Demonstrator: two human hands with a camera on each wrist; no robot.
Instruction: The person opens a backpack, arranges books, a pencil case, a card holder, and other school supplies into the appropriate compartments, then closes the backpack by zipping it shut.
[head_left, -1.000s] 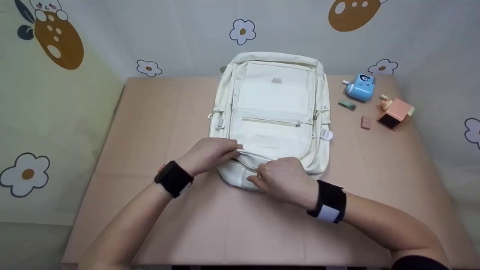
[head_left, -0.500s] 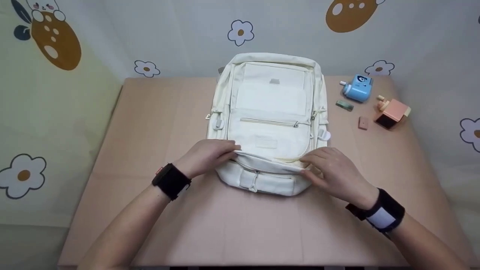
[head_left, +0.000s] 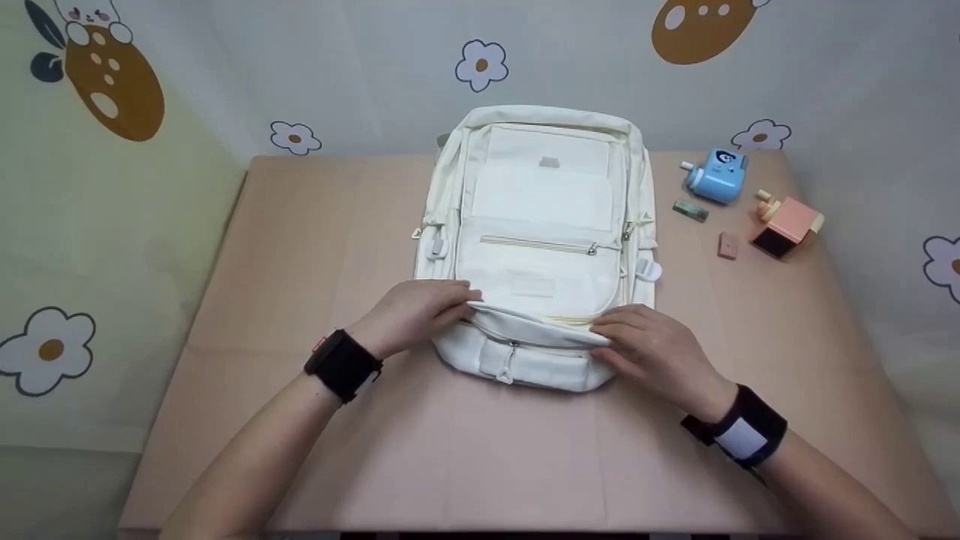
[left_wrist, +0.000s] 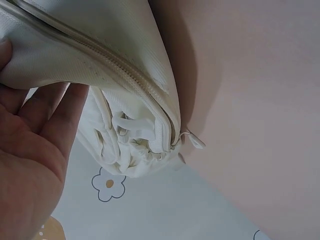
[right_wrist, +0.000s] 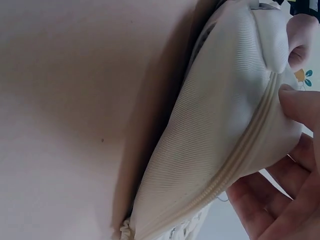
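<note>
A cream backpack [head_left: 544, 195] lies on its back on the table, its lower end toward me. My left hand [head_left: 409, 315] pinches the fabric at the left of the lower front pocket, thumb on one side and fingers behind in the left wrist view. On the right, my right hand [head_left: 664, 360] pinches the same raised fold beside the zipper [right_wrist: 245, 145]. Between both hands the fold bulges up, and a zipper pull [head_left: 508, 367] hangs at its middle. Whether that zipper is fully closed, I cannot tell.
Right of the backpack stand a blue pencil sharpener [head_left: 720, 180] and a pink one [head_left: 787, 225], both with cranks. A green eraser-like block [head_left: 691, 210] and a pink one [head_left: 727, 246] lie near them. Patterned curtain [head_left: 375, 75] borders the pinkish table [head_left: 315, 225].
My right hand has left the middle of the pocket and moved right to the fold's right end, then slightly inward. The left hand keeps its hold.
</note>
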